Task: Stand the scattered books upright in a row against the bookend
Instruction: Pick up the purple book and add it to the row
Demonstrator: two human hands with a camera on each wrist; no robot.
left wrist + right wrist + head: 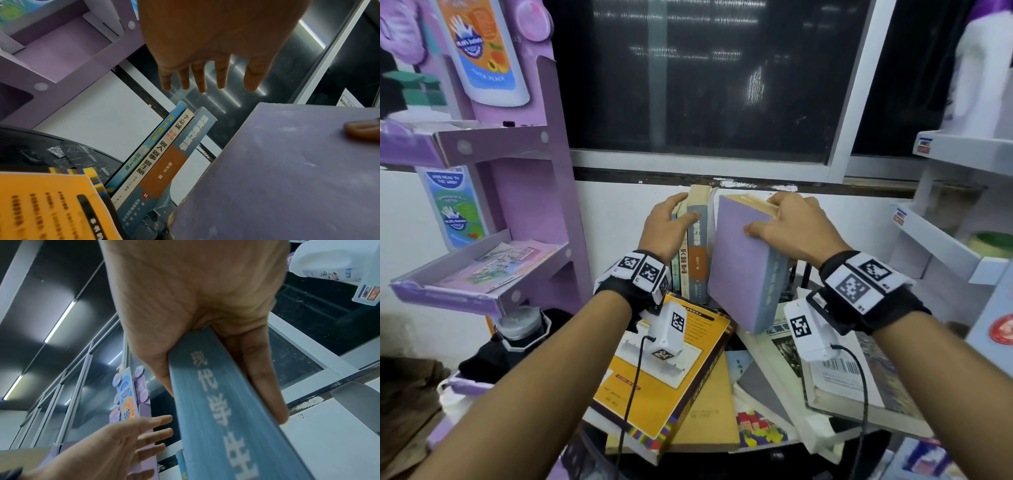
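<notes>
Three slim books (693, 246) (164, 154) stand upright in a row by the white wall. My left hand (686, 207) (205, 81) is at their tops with straight, spread fingers; I cannot tell whether it touches them. My right hand (763, 216) (205, 378) grips the top of a thick purple book (743, 263) (287, 162) with a blue spine (216, 410). That book is held nearly upright, tilted, just right of the row and above the pile. A yellow book (664, 370) (51, 203) and several others (842, 383) lie flat in front. I cannot make out the bookend.
A purple cardboard display rack (534, 205) stands close on the left, with a dark bottle (520, 325) at its foot. White shelves (945, 240) are on the right. A dark window (705, 85) and its sill run behind the books.
</notes>
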